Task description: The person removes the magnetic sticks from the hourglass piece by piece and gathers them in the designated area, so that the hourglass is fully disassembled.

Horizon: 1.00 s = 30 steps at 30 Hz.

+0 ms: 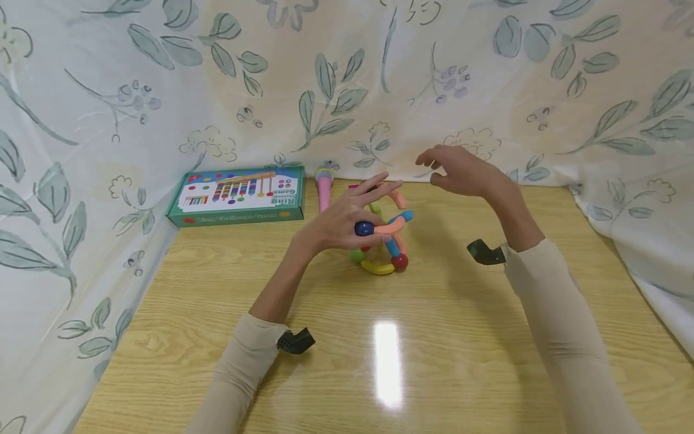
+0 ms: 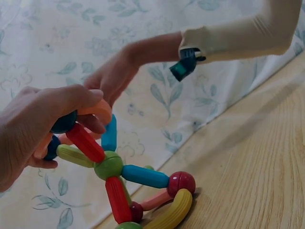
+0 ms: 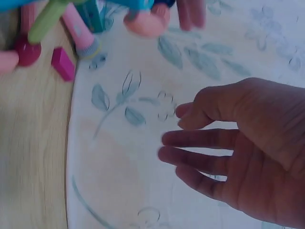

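A stick-and-ball structure of coloured magnetic building rods and balls (image 1: 391, 247) stands on the table, with a yellow curved rod (image 2: 172, 212) and a red ball (image 2: 181, 183) low down. At its top, my left hand (image 1: 347, 220) pinches a curved peach rod (image 1: 391, 226) beside a dark blue ball (image 1: 364, 228). The left thumb lies along that rod, and some fingers stretch past it. My right hand (image 1: 461, 170) is raised to the right of the structure, apart from it. Its fingers (image 3: 200, 160) are loosely bent with nothing between them.
A green Ring Challenge Game box (image 1: 238, 196) lies at the back left of the table. Next to it is a pink toy microphone (image 1: 324, 188). A small magenta block (image 3: 63, 63) lies by the back edge, where a leaf-patterned cloth (image 1: 379, 90) hangs.
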Each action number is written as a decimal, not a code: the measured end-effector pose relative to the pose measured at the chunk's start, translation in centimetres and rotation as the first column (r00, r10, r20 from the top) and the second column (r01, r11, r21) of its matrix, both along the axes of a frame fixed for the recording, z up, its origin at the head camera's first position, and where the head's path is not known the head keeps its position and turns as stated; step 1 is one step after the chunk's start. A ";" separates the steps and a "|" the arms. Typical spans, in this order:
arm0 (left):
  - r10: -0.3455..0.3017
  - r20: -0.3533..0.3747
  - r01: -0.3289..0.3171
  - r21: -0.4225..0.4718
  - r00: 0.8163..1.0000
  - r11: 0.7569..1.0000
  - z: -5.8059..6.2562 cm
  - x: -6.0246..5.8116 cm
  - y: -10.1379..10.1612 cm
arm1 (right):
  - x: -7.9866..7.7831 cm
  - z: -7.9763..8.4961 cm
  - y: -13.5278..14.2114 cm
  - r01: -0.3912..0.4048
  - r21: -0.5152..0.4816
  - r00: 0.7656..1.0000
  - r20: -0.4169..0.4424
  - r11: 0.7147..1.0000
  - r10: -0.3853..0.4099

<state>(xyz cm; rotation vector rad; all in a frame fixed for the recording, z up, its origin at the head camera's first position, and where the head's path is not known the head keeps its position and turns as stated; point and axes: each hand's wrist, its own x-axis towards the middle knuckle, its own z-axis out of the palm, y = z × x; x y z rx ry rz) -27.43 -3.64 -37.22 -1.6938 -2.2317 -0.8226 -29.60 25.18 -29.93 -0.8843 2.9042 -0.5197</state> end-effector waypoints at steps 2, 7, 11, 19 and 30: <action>-0.004 -0.005 0.004 0.002 1.000 1.000 0.1 -0.1 0.1 | 0.6 0.2 -0.6 -0.025 -0.025 1.000 0.011 0.999 0.025; -0.005 -0.004 0.005 0.004 1.000 1.000 0.2 -0.3 0.2 | 1.4 -0.6 -1.5 -0.030 -0.133 0.991 0.129 0.991 0.047; 0.005 0.002 -0.005 -0.004 1.000 1.000 0.3 -0.3 0.0 | 1.2 -1.9 -2.0 -0.053 -0.210 0.975 0.201 0.976 0.096; 0.015 0.008 -0.015 -0.003 1.000 1.000 0.2 -0.2 -0.1 | 0.6 -3.5 -3.0 -0.108 -0.305 0.953 0.240 0.946 0.186; 0.028 0.026 -0.027 -0.025 0.999 0.999 0.0 -0.1 -0.3 | 1.2 -4.0 -3.5 -0.141 -0.284 0.990 -0.034 0.948 0.138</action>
